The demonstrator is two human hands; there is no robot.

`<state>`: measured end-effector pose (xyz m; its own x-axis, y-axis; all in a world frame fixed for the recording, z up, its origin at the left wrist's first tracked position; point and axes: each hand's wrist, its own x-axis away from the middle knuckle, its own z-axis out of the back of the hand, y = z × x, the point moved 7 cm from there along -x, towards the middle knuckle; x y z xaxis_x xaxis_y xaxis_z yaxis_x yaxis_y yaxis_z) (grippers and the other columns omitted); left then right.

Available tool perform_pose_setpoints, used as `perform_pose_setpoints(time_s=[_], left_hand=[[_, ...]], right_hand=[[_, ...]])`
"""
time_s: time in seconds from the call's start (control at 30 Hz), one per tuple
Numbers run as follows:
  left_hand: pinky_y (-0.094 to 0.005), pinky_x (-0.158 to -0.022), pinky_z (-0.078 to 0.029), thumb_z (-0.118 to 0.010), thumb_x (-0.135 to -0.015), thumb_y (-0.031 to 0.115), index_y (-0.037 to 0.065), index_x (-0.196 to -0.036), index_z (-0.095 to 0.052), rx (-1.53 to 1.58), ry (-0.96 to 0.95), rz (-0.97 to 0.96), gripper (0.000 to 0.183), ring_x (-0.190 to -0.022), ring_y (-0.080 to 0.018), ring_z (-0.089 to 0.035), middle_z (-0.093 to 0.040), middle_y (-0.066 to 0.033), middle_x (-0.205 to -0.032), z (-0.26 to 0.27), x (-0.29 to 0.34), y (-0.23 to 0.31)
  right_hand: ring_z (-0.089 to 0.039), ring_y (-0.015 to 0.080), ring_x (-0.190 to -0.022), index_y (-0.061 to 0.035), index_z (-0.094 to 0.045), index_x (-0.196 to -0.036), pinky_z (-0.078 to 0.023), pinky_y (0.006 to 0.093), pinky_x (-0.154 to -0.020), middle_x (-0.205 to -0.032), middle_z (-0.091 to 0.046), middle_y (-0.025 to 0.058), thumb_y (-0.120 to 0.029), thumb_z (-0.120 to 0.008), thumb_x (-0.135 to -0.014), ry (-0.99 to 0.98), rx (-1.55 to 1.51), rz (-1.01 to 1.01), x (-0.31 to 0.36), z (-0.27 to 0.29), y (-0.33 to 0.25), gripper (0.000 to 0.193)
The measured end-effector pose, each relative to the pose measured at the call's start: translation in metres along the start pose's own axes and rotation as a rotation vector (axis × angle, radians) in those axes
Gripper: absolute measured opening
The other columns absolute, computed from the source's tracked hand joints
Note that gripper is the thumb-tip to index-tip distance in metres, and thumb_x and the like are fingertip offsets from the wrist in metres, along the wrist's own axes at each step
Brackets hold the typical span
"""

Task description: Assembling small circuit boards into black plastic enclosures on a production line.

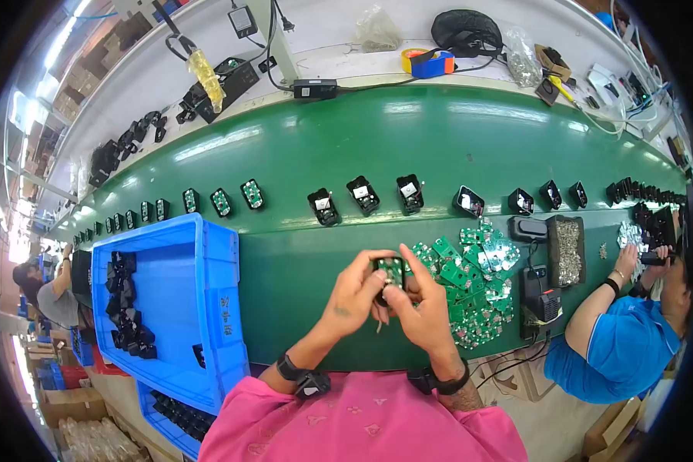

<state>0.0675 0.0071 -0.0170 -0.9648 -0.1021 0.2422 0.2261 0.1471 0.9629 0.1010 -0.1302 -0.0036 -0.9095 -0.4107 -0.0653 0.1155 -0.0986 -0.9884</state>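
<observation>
my left grip (353,292) and right grip (425,308) pinch the black-cased circuit board (393,268) above the table (285,285); it is probably light, stiff and fragile; grasp its edges, pressing lightly.

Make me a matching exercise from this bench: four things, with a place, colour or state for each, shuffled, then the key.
Column one
1. Large bin
2. Loose circuit boards
3. Small case
4. Wearer's top

Column two
A. Held between the left hand and right hand
B. Pink
C. Piled to the right of the hands
D. Blue

Pairs: 1-D, 2-C, 3-A, 4-B
</observation>
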Motion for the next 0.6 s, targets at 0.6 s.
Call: perform_pose_setpoints(time_s=[0.6], left_hand=[[-0.0257, -0.078, -0.052, -0.083, -0.077, 0.016, -0.003, -0.135, -0.053, -0.146, -0.208, 0.075, 0.068, -0.099, -0.0141, -0.060, -0.058, -0.0093, -0.124, 0.029, 0.003, -0.012]], right_hand=[[-0.061, 0.0145, -0.051, 0.0035, -0.050, -0.138, -0.048, 0.0284, -0.050, -0.065, -0.064, 0.0081, -0.014, -0.078, -0.082, -0.186, 0.381, 0.106, 0.012, -0.021, -0.009, 0.066]])
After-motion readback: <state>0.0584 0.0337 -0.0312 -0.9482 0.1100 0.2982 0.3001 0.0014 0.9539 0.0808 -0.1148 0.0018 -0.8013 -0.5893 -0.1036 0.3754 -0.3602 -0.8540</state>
